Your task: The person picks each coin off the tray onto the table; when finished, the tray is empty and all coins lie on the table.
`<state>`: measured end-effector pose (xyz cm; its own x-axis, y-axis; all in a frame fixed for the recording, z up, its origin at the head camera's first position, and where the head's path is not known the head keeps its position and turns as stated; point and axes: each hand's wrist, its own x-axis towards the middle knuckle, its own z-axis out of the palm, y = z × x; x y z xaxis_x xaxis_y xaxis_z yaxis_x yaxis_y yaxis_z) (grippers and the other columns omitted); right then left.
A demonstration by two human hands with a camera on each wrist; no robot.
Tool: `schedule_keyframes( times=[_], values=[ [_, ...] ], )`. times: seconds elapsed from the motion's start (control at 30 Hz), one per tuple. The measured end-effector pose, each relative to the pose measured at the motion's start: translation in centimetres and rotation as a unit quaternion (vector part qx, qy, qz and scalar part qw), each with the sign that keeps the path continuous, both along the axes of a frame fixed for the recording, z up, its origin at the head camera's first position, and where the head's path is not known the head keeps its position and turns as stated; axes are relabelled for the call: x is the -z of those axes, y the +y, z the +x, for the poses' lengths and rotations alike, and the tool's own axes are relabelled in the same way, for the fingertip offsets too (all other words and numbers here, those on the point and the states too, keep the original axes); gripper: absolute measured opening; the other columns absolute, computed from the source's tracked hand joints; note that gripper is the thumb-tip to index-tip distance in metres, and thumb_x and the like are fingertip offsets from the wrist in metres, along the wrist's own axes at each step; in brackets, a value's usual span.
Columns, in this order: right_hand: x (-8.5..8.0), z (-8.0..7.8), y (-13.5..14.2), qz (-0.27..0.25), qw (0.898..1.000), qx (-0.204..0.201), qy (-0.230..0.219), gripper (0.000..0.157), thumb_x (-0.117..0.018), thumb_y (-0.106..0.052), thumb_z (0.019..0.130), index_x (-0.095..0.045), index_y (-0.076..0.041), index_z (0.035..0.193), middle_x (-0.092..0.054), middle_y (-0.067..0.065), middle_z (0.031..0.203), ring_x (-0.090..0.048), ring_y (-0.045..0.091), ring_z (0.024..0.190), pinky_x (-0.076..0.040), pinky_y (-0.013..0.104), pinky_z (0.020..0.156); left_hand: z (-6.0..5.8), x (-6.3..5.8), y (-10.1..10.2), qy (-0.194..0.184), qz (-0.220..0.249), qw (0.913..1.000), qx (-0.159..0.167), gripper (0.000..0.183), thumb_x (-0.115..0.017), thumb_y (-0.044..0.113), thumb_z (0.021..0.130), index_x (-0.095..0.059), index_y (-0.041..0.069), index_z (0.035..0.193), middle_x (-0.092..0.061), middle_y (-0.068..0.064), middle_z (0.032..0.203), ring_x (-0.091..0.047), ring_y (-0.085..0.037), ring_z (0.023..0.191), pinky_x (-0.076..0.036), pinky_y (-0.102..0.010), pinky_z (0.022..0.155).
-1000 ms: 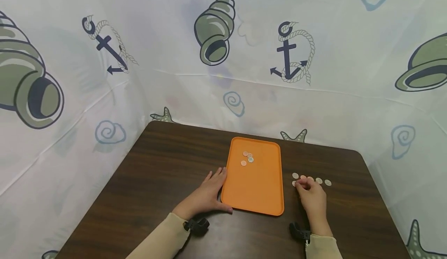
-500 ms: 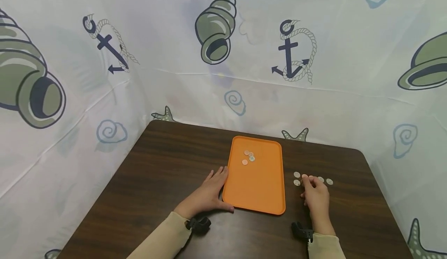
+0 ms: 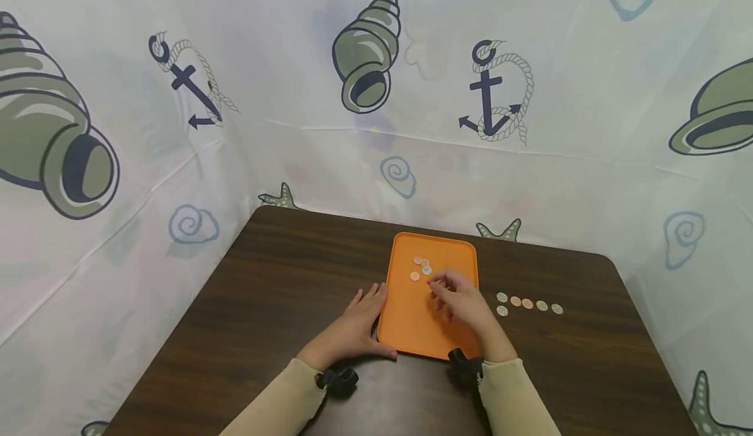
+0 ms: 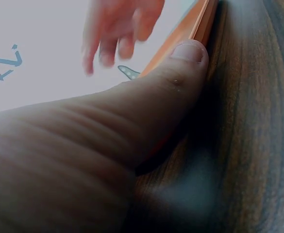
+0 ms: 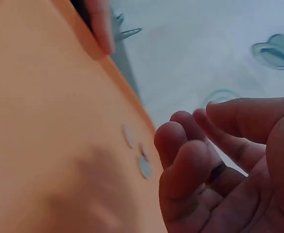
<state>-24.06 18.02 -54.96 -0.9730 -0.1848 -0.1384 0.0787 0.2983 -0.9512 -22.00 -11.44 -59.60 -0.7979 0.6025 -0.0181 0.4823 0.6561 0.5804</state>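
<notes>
My left hand (image 3: pixel 347 330) rests against the left edge of an orange tray (image 3: pixel 406 331), fingers straight and thumb at the near corner. In the left wrist view the thumb (image 4: pixel 171 82) lies against the tray's rim. My right hand (image 3: pixel 461 304) hovers over the middle of the tray with nothing between thumb and loosely bent fingers. Near its fingertips several coins lie in the tray's upper part, among them a silvery coin (image 3: pixel 426 270) and a copper coin (image 3: pixel 414 276). Right of the tray, several coins form a row on the table, including a copper coin (image 3: pixel 527 304).
Below the left end of that row lies a single silvery coin (image 3: pixel 502 310). The dark wooden table (image 3: pixel 282 272) has a white curtain (image 3: pixel 294 142) with shells and anchors behind it and at its sides. Both wrists wear black straps with cameras.
My right hand has moved left from the coin row to over the tray, uncovering the coins there. The left hand has stayed at the tray's edge.
</notes>
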Motion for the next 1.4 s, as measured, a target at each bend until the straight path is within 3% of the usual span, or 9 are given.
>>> schedule_keyframes(
  times=[0.13,0.27,0.47,0.67,0.83,1.0,1.1,1.2,1.4],
  values=[
    [2.4,-2.9,-1.6,-0.014,1.000,0.017,-0.005,0.033,-0.068,-0.024,0.110,-0.061,-0.010,0.139,-0.068,0.016,0.096,-0.064,0.024,0.064,-0.052,0.029,0.048,0.1,-0.2,-0.1,-0.006,-0.004,1.0000,-0.002,0.140,-0.086,0.075,0.079,-0.012,0.006,0.176,-0.010,-0.012,0.185,-0.008,-0.029,0.173,-0.005,-0.061,0.139],
    [4.0,-4.2,-1.9,-0.010,0.999,0.041,-0.016,0.034,-0.072,-0.022,0.107,-0.059,-0.013,0.137,-0.061,0.011,0.081,-0.059,0.022,0.051,-0.047,0.029,0.042,0.0,-0.2,-0.1,0.000,-0.009,1.0000,-0.002,0.141,-0.085,0.077,0.079,-0.012,0.005,0.176,-0.010,-0.013,0.185,-0.008,-0.030,0.173,-0.006,-0.062,0.139],
    [4.1,-4.1,-2.9,0.048,0.998,0.047,0.004,0.037,-0.078,-0.025,0.103,-0.070,-0.019,0.139,-0.055,0.004,0.074,-0.052,0.019,0.045,-0.048,0.029,0.043,0.3,0.2,-0.4,-0.002,-0.010,0.9999,-0.006,0.142,-0.084,0.078,0.078,-0.010,0.007,0.176,-0.008,-0.010,0.185,-0.006,-0.027,0.173,-0.004,-0.060,0.140],
    [4.3,-4.3,-4.1,0.116,0.991,0.069,0.020,0.023,-0.083,-0.030,0.099,-0.081,-0.026,0.121,-0.056,0.003,0.074,-0.050,0.020,0.048,-0.046,0.029,0.046,0.2,0.3,-0.8,-0.001,-0.010,0.9999,-0.006,0.142,-0.085,0.077,0.078,-0.010,0.007,0.176,-0.009,-0.010,0.185,-0.006,-0.026,0.173,-0.004,-0.060,0.140],
    [4.6,-4.2,-4.0,0.123,0.991,0.059,0.013,0.020,-0.085,-0.025,0.097,-0.078,-0.018,0.114,-0.057,0.004,0.076,-0.051,0.019,0.051,-0.046,0.029,0.047,0.4,0.6,-0.9,-0.008,-0.015,0.9998,-0.011,0.142,-0.084,0.079,0.078,-0.009,0.009,0.177,-0.007,-0.007,0.185,-0.004,-0.023,0.173,-0.003,-0.057,0.140],
    [4.8,-4.0,-3.6,0.114,0.992,0.047,0.012,0.019,-0.086,-0.022,0.096,-0.072,-0.011,0.104,-0.060,0.004,0.083,-0.054,0.020,0.068,-0.044,0.028,0.059,0.6,0.5,-0.8,-0.011,-0.011,0.9998,-0.011,0.141,-0.084,0.078,0.078,-0.009,0.009,0.177,-0.007,-0.007,0.185,-0.004,-0.024,0.173,-0.003,-0.058,0.140],
    [4.8,-3.9,-3.2,0.104,0.993,0.049,0.012,0.018,-0.084,-0.024,0.098,-0.070,-0.012,0.101,-0.061,0.004,0.089,-0.054,0.020,0.076,-0.043,0.028,0.065,0.6,0.4,-0.8,-0.005,-0.006,0.9999,-0.008,0.140,-0.084,0.077,0.079,-0.011,0.008,0.176,-0.009,-0.011,0.185,-0.007,-0.028,0.173,-0.005,-0.060,0.140],
    [4.0,-3.5,-2.8,0.062,0.996,0.062,-0.013,0.018,-0.082,-0.025,0.100,-0.069,-0.013,0.103,-0.061,0.005,0.091,-0.055,0.019,0.070,-0.046,0.027,0.062,0.6,0.5,-0.7,-0.004,-0.011,0.9999,-0.007,0.140,-0.084,0.077,0.079,-0.011,0.007,0.176,-0.009,-0.012,0.185,-0.007,-0.028,0.173,-0.005,-0.060,0.140],
    [0.0,-1.1,0.2,-0.018,0.994,0.104,0.000,0.029,-0.077,-0.029,0.104,-0.069,-0.006,0.120,-0.073,0.008,0.096,-0.046,0.013,0.050,-0.038,0.025,0.045,0.2,0.3,-0.1,0.010,0.000,1.0000,0.000,0.140,-0.085,0.074,0.080,-0.010,0.005,0.176,-0.010,-0.014,0.185,-0.008,-0.030,0.173,-0.006,-0.060,0.140]
  ],
)
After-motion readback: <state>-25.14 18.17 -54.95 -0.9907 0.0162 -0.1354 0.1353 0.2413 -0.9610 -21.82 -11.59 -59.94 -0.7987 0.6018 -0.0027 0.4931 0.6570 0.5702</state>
